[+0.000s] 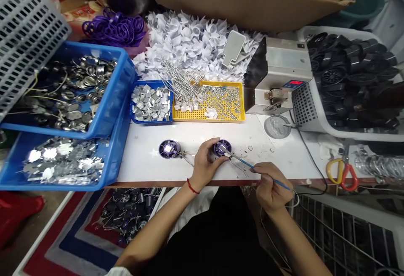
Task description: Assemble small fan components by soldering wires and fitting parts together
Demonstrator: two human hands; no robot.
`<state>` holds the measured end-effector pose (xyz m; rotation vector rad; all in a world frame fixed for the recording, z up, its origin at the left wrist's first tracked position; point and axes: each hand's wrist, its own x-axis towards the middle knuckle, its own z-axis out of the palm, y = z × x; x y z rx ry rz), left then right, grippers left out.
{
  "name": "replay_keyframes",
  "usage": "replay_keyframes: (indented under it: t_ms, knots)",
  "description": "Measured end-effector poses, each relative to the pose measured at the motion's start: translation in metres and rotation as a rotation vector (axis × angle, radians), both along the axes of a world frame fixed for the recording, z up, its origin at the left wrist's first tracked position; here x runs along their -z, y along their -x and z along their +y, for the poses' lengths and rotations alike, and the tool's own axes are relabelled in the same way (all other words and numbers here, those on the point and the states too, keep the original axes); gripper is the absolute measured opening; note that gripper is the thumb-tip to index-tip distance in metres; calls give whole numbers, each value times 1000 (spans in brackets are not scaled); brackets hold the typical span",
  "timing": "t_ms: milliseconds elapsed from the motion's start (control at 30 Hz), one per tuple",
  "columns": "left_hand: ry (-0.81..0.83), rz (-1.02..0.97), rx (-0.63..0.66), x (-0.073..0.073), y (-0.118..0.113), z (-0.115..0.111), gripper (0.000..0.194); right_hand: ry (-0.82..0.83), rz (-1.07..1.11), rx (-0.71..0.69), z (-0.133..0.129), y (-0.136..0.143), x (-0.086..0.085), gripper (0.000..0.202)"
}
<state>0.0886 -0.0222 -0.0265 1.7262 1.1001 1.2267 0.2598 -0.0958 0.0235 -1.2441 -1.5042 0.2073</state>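
Note:
My left hand point(205, 161) curls its thumb and fingers around a round purple part point(222, 147) that stands on the white table. In my right hand point(273, 185) is a thin blue brush-like stick point(245, 163), held like a pen. Its tip touches the light-coloured middle of the purple part. Thin wires trail from that part toward the table's front edge. To the left of my left hand, a second purple part point(168, 149) with a whitish square in its centre rests on the table, its wires pointing right.
Behind are a blue tray point(152, 122) of metal pieces, a yellow tray point(208, 120) with screws and wires, and a metal machine point(285, 63). A round dish point(277, 127), scissors point(349, 178) and a white basket point(307, 110) are right; blue bins point(121, 99) stand left.

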Motion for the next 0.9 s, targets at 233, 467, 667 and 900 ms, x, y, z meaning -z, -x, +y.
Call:
replay_keyframes:
  t_ms: [233, 467, 667, 900]
  knots:
    - [7, -2, 16, -1, 2, 1, 53, 59, -136, -61, 15, -2, -27, 22]
    - [7, 1, 35, -3, 1, 1, 51, 81, -459, -291, 51, 6, -70, 10]
    - [21, -20, 28, 1, -1, 0, 54, 272, -707, -397, 90, 10, -86, 26]
    - [-11, -20, 43, 3, -2, 0, 55, 313, -841, -378, 110, 17, -94, 35]
